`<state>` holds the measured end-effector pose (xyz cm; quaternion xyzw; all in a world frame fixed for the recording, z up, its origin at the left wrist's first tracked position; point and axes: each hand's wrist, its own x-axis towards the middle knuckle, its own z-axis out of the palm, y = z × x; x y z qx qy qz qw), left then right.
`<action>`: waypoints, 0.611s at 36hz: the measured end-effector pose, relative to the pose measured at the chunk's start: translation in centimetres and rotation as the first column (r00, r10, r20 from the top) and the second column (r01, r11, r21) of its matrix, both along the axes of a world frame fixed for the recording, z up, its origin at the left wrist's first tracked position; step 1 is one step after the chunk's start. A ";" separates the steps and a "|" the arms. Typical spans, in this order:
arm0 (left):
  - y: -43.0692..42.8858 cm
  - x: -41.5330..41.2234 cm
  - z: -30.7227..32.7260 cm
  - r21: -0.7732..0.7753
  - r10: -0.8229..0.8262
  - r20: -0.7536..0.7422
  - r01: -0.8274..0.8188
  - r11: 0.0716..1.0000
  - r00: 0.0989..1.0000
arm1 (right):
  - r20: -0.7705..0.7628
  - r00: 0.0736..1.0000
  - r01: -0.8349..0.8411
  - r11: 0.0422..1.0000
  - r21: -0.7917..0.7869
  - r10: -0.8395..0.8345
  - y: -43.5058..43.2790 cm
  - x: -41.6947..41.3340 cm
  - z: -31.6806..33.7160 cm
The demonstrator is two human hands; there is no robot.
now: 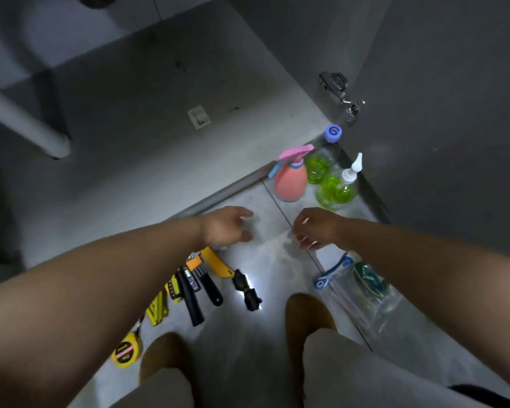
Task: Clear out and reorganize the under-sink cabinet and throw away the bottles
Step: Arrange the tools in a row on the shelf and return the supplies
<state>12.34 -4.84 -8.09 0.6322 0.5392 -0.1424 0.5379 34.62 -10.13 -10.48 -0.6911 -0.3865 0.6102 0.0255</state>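
The under-sink cabinet floor (147, 142) lies bare in front of me except for a small white square (199, 116). Three bottles stand on the tiled floor by its right corner: a pink spray bottle (289, 179), a green bottle with a purple cap (321, 163) and a green bottle with a white nozzle (337, 188). My left hand (227, 228) and my right hand (314, 229) hover just above the tiles in front of the cabinet sill, a hand's width apart. Both have loosely curled fingers and hold nothing.
A white drain pipe (21, 119) slants down at the cabinet's left. The open door (442, 128) with its hinge (340, 95) stands at the right. Tools lie in a row at the left: tape measure (125, 350), hex keys (195, 269), lit torch (246, 290). A clear plastic bag (365, 293) lies under my right arm.
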 end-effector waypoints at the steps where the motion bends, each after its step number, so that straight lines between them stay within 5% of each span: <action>1: 0.0 -1.3 0.7 0.012 -0.070 -0.037 0.071 0.997 0.997 | 0.035 0.994 -0.108 0.994 0.007 0.108 0.4 -0.6 0.6; 5: -0.1 -6.7 2.5 0.116 -0.254 -0.248 0.289 0.950 0.935 | 0.130 0.895 -0.436 0.899 0.044 0.428 2.5 -2.8 2.8; 10: -1.8 -12.1 0.8 0.112 -0.183 -0.284 0.222 0.969 0.941 | 0.253 0.687 -0.701 0.713 -0.019 0.681 4.6 -6.3 3.6; 18: -5.0 -12.8 -4.6 0.106 -0.252 -0.191 0.275 0.956 0.949 | 0.331 0.541 -0.798 0.596 -0.087 0.773 -1.6 -11.5 -4.3; 22: -5.2 -11.8 -6.3 0.174 -0.162 -0.166 0.191 0.966 0.973 | 0.339 0.651 -0.703 0.708 -0.067 0.679 -5.7 -12.0 -7.3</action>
